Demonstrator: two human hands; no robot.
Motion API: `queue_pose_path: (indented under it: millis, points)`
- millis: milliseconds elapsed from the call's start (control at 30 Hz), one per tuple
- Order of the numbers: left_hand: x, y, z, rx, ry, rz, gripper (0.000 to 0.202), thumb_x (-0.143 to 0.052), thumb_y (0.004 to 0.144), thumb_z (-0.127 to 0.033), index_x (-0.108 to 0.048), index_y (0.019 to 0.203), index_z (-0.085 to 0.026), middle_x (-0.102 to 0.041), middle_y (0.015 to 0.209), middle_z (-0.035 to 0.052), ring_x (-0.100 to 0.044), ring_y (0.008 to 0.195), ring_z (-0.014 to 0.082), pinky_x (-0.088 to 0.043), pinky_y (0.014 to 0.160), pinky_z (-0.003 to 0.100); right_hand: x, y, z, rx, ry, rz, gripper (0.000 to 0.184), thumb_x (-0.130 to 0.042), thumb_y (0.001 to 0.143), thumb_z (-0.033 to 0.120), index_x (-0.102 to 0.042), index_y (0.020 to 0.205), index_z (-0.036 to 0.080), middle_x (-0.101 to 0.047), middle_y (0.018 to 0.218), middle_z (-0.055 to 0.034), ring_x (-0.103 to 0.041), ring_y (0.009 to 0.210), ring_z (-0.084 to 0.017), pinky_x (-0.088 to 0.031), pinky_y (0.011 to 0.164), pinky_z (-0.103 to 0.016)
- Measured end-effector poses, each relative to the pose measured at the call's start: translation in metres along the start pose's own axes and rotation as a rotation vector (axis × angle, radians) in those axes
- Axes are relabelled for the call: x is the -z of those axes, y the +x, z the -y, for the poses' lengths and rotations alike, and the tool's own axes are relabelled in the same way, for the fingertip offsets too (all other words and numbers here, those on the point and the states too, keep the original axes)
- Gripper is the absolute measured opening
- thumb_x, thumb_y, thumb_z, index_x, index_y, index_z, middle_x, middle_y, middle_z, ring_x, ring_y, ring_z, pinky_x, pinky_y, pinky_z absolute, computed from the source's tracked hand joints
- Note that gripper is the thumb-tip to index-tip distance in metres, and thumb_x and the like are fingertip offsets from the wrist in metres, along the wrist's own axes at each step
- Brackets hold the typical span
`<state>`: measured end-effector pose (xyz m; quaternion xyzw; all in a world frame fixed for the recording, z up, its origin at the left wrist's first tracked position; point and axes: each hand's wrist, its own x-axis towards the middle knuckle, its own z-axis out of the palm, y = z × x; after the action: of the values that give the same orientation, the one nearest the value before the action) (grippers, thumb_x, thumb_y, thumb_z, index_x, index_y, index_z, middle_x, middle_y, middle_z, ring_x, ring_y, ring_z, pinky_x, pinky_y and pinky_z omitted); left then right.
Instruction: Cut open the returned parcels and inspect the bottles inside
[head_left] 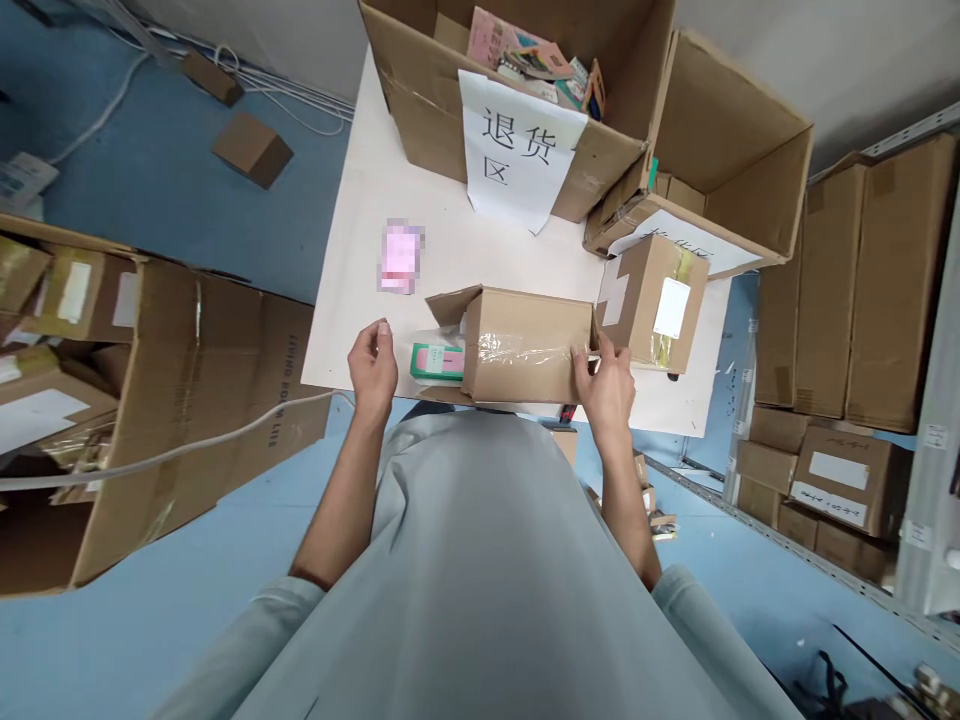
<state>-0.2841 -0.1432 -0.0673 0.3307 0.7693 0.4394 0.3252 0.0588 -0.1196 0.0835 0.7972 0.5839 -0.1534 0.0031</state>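
Note:
A small brown cardboard box (pixel 525 345) lies on its side near the front edge of the white table (pixel 480 250), its flaps open towards the left. My right hand (pixel 606 385) grips its right end, fingers curled over the flap. Loosely curled and holding nothing, my left hand (pixel 373 362) hovers at the table's front edge. Between that hand and the box lies a green and pink packet (pixel 437 361). A blurred pink item (pixel 400 256) rests further back on the table.
A second small box with a white label (pixel 654 300) stands right of the first. Two large open cartons (pixel 517 110) (pixel 720 170), each with a paper sign, fill the table's back. More cartons (pixel 150 400) stand on the blue floor at left, and stacked boxes (pixel 855 300) at right.

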Motion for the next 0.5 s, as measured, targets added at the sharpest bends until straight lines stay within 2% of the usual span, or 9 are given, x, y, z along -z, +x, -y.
queue_pose_path:
  millis: [167, 300, 400, 500]
  points:
    - [-0.004, 0.008, 0.024, 0.258, -0.006, 0.060, 0.036, -0.059, 0.110, -0.044, -0.076, 0.127, -0.017, -0.078, 0.143, 0.0155, -0.071, 0.140, 0.0285, -0.051, 0.127, 0.041, -0.016, -0.004, 0.017, 0.051, -0.024, -0.081, 0.059, -0.045, 0.118, 0.049, -0.058, 0.166, 0.017, -0.066, 0.134, -0.0203, -0.073, 0.115, -0.036, -0.060, 0.093, -0.043]
    - [-0.013, 0.016, 0.046, 0.413, 0.139, 0.248, 0.039, -0.065, 0.103, -0.043, -0.077, 0.128, -0.015, -0.079, 0.140, 0.0182, -0.073, 0.135, 0.0306, -0.054, 0.120, 0.041, -0.031, -0.001, 0.019, 0.020, -0.056, -0.149, 0.063, -0.038, 0.119, 0.048, -0.050, 0.172, 0.015, -0.064, 0.137, -0.0228, -0.071, 0.123, -0.037, -0.062, 0.090, -0.043]
    - [-0.020, 0.022, 0.057, 0.452, 0.190, 0.393, 0.036, -0.065, 0.102, -0.043, -0.079, 0.116, -0.014, -0.085, 0.124, 0.0161, -0.078, 0.121, 0.0304, -0.060, 0.106, 0.037, -0.039, 0.001, 0.013, -0.004, -0.063, -0.176, 0.065, -0.036, 0.119, 0.050, -0.047, 0.174, 0.016, -0.063, 0.140, -0.0228, -0.071, 0.124, -0.036, -0.063, 0.090, -0.042]
    - [-0.026, 0.028, 0.060, 0.462, 0.215, 0.457, 0.033, -0.070, 0.098, -0.043, -0.079, 0.109, -0.013, -0.086, 0.113, 0.0155, -0.079, 0.112, 0.0313, -0.061, 0.098, 0.037, -0.042, 0.001, 0.005, -0.025, -0.074, -0.181, 0.065, -0.036, 0.119, 0.050, -0.048, 0.174, 0.017, -0.064, 0.139, -0.0218, -0.072, 0.122, -0.035, -0.062, 0.090, -0.041]
